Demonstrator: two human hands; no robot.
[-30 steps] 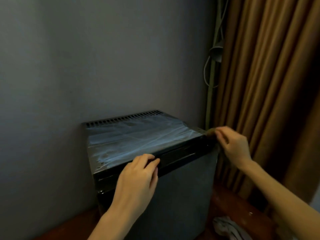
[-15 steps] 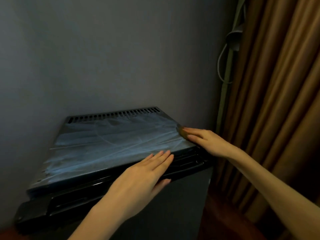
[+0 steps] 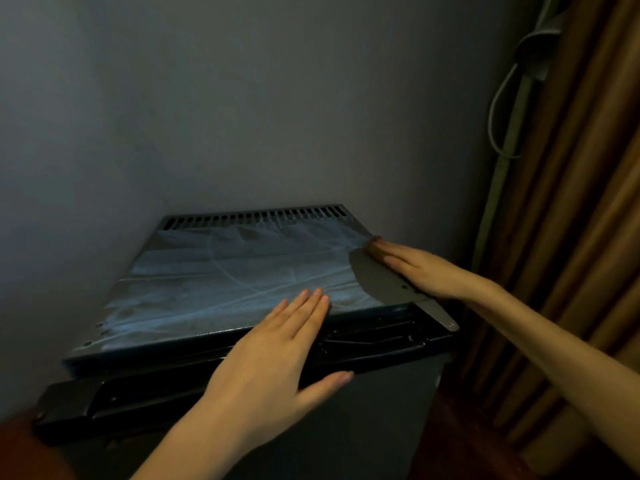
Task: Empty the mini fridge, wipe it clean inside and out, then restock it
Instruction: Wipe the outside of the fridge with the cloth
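Fridge (image 3: pixel 225 278) against wall (image 3: pixel 242 98), curtain (image 3: pixel 571 237) at right. Left hand (image 3: pixel 273 368) flat, fingers straight, on top's front edge. Right hand (image 3: pixel 422 271) flat, pressing brown pad (image 3: pixel 374 251) at top's right edge.

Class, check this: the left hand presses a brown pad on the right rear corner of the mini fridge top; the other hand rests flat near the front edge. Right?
No. The head view shows the right hand pressing the brown pad on the right rear corner of the mini fridge top; the left hand rests flat near the front edge.
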